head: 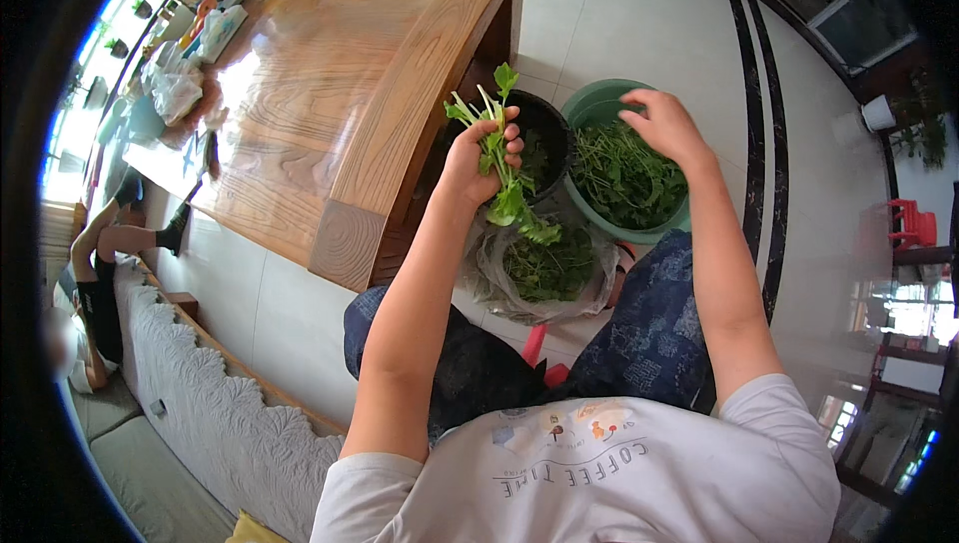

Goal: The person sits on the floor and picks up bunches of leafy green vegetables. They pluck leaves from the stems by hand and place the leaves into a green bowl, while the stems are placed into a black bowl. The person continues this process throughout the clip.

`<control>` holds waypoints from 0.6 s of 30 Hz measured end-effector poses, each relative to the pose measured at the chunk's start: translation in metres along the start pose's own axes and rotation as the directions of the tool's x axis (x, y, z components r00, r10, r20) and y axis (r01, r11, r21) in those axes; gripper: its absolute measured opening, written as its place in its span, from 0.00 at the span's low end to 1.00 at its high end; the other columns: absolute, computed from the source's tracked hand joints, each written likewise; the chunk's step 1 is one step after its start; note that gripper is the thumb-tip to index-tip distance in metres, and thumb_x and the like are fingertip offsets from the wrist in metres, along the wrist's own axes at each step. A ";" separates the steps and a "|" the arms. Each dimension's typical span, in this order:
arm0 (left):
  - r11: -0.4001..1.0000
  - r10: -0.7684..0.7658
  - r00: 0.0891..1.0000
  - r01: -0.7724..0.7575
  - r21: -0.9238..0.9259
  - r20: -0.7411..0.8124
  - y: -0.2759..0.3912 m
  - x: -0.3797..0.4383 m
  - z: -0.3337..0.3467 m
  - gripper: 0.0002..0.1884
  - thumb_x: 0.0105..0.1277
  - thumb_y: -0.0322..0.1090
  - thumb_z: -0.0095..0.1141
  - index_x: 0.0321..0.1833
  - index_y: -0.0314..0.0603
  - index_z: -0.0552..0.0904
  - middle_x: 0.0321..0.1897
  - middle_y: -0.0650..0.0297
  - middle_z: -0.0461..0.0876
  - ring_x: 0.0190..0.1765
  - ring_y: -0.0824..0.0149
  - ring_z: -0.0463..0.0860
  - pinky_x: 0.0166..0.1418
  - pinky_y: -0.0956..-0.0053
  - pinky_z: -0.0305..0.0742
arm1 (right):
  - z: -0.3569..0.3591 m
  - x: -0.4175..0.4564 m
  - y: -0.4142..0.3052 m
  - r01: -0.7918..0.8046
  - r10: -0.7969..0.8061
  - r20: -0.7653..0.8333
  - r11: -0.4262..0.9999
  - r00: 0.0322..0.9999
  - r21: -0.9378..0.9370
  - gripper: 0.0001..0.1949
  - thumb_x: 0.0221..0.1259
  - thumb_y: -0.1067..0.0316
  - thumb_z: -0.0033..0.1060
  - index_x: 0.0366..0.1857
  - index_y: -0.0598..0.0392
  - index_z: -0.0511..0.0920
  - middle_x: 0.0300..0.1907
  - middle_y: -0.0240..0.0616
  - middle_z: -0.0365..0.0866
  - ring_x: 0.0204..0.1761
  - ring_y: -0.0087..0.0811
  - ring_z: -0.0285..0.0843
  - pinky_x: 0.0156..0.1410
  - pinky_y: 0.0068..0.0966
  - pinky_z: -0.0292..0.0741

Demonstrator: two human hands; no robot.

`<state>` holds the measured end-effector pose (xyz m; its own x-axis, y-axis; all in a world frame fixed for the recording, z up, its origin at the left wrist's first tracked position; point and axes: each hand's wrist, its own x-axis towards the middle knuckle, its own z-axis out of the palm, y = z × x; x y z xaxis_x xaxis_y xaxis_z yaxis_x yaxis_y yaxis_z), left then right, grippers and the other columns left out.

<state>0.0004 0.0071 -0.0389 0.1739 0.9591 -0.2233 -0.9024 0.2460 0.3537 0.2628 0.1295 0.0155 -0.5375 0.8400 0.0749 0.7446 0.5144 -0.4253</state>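
Observation:
A small bunch of leafy green stems (511, 200) is gripped in my left hand (479, 157), pale cut ends upward and leaves hanging below. Behind that hand stands a black bucket (552, 120) with some dark greens inside. My right hand (665, 127) hovers over the green plastic basin (592, 97), its thumb and fingers apart and nothing seen between them. Thin-stemmed leafy greens (628, 176) fill much of this basin. Between my knees, a clear plastic bag (491, 262) lies open around more greens (551, 266).
A large wooden table (359, 56) rises close on the left, its corner near my left knee. Plastic bags (174, 82) and other items crowd its far end. Another person (97, 281) sits on the grey-covered sofa (195, 408). A red plastic stool (912, 223) stands far right.

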 end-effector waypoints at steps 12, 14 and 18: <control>0.986 -0.093 0.990 0.076 0.148 0.106 -0.012 -0.006 0.015 0.16 0.63 0.37 0.43 0.49 0.36 0.75 0.25 0.65 0.70 0.26 0.71 0.67 0.25 0.80 0.62 | 0.033 0.017 -0.086 -0.080 -0.122 0.151 0.453 0.981 0.888 0.09 0.60 0.65 0.63 0.39 0.58 0.82 0.33 0.29 0.83 0.32 0.18 0.74 0.42 0.19 0.72; 0.985 -0.082 0.992 0.067 0.156 0.096 -0.011 -0.006 0.019 0.16 0.64 0.37 0.42 0.49 0.36 0.75 0.26 0.65 0.71 0.27 0.71 0.68 0.26 0.80 0.62 | 0.033 0.018 -0.084 -0.077 -0.119 0.146 0.453 0.982 0.888 0.08 0.60 0.66 0.63 0.38 0.58 0.82 0.33 0.29 0.83 0.32 0.18 0.74 0.41 0.18 0.72; 0.991 -0.059 0.997 0.053 0.127 0.047 -0.010 -0.005 0.016 0.14 0.65 0.36 0.41 0.49 0.39 0.74 0.29 0.65 0.75 0.29 0.70 0.71 0.29 0.79 0.64 | 0.030 0.015 -0.085 -0.067 -0.105 0.126 0.442 0.986 0.895 0.08 0.61 0.66 0.61 0.38 0.58 0.82 0.33 0.30 0.83 0.33 0.18 0.75 0.40 0.18 0.73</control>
<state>0.0142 0.0017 -0.0270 0.2458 0.9483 -0.2007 -0.8347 0.3123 0.4535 0.1790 0.0934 0.0257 -0.6585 0.7526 0.0053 0.0107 0.0164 -0.9998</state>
